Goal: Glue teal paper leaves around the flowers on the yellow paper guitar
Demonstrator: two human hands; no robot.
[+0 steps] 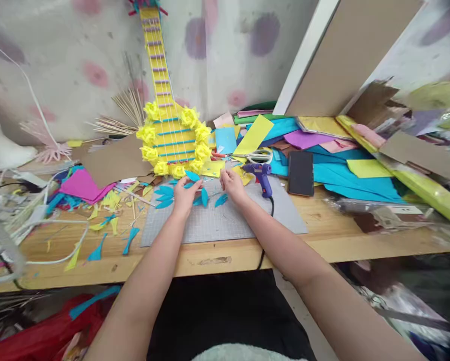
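Observation:
My left hand (pixel 184 195) is closed, fingertips pinching a blue paper leaf (pixel 192 176) above the grey cutting mat (pixel 225 228). Another blue leaf (pixel 204 197) points down just beside those fingers; whether it is gripped too, I cannot tell. To the right, my right hand (pixel 232 184) is pinched shut with its fingertips turned inward, and what it may hold is too small to make out. A loose blue leaf (pixel 220 200) lies on the mat below it. More blue leaves (pixel 165 196) lie left of my left hand. A purple glue gun (pixel 261 176) rests right of my right hand.
A yellow paper guitar (pixel 175 135) with yellow flowers stands against the wall. A dark phone (pixel 300 173) lies among coloured paper sheets (pixel 354 173) on the right. Scissors (pixel 260 156) sit behind the glue gun. Paper scraps (pixel 97 248) and a white cable (pixel 61 261) cover the left.

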